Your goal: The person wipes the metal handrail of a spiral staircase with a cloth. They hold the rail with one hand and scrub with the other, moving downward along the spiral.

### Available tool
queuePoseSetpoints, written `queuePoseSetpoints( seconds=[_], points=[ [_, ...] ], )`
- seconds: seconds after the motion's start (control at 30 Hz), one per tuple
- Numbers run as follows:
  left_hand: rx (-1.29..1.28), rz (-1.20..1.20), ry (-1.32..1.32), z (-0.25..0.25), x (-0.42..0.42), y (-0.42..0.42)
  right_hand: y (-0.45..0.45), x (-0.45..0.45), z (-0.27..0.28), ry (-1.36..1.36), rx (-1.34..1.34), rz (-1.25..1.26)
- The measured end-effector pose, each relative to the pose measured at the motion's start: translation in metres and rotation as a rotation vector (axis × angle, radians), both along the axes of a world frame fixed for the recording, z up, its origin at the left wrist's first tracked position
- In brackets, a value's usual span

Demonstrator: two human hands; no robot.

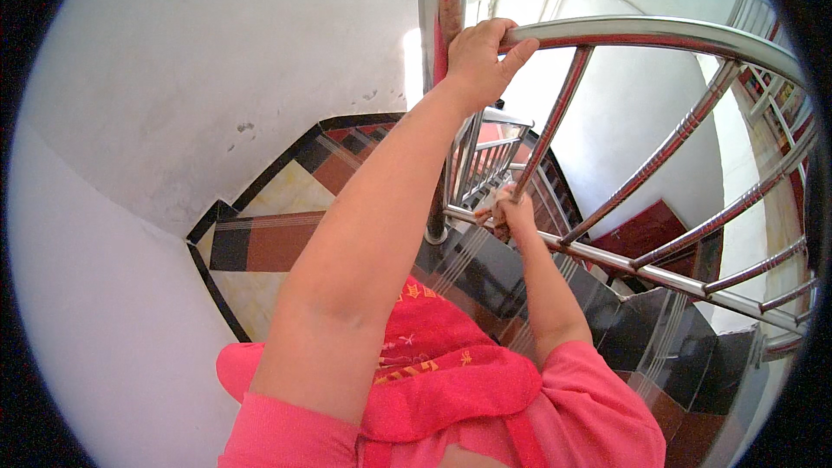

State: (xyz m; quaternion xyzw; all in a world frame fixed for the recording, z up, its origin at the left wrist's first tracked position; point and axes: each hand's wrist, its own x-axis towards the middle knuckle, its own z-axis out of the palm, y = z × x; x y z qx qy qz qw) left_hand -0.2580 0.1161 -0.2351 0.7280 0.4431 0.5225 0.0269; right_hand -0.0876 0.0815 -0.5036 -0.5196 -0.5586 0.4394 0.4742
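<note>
My left hand (484,64) grips the end of the stainless steel handrail (624,29), right beside the thick newel post (450,19). Its fingers go over the rail and the thumb lies along the near side. Lower down, my right hand (518,211) is closed around the bottom part of the first metal baluster (552,117). A crumpled pale and brown cloth (495,207) is bunched in that hand, against the baluster and just above the bottom rail (598,252). The fingers of the right hand are partly hidden by the cloth and the bar.
Winding stairs with dark and red-brown tiled treads (273,240) curve around the railing. A scuffed white wall (195,78) bounds the left. More balusters (656,143) fan out rightward. Below stands a dark red panel (640,234). A red apron (448,364) covers my front.
</note>
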Motion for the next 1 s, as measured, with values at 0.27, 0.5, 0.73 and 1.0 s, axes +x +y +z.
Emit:
queuePoseSetpoints(
  seconds=[0.27, 0.5, 0.73, 1.0],
  points=[
    [0.000, -0.001, 0.028, 0.002, 0.005, -0.002, -0.006, 0.016, -0.014, 0.021, -0.111, 0.158],
    [-0.023, 0.000, -0.006, -0.001, 0.001, -0.003, -0.037, 0.022, -0.019, -0.446, 0.158, 0.082],
    [0.019, 0.001, -0.030, 0.000, 0.003, -0.004, -0.015, 0.005, 0.088, 0.129, 0.079, 0.113],
    [0.070, 0.024, -0.026, -0.004, 0.002, 0.003, 0.022, -0.011, 0.265, 0.283, 0.610, 0.060]
  ],
)
